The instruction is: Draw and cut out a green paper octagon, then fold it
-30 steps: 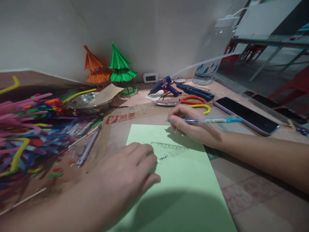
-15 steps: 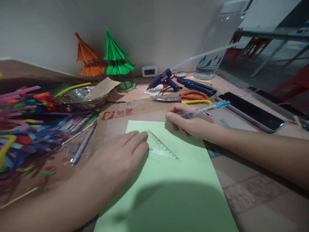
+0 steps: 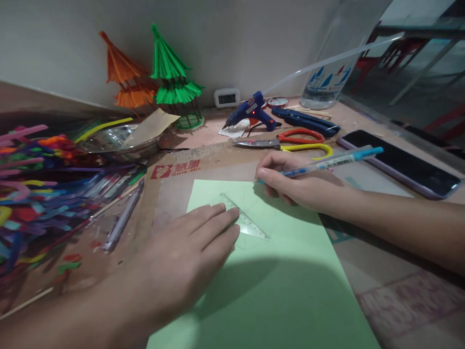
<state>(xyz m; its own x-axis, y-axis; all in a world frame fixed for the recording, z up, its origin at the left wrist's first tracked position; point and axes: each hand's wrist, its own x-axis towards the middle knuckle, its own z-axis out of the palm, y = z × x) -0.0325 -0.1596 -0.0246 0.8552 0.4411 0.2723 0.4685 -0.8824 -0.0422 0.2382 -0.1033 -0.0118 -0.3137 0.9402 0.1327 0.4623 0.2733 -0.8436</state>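
Here, a blue pen is being clamped in the right fingers. A clear ruler is being partly covered by outstretched left fingers, nearly together.

Set square on paper — scissors behind, phone right.

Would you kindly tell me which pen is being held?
The blue-ended pen, held in the right hand; the purplish pen lies untouched, left of the green paper.

This is a craft workspace, its tabletop carrying a hot-glue gun, pipe cleaners, scissors and green paper.
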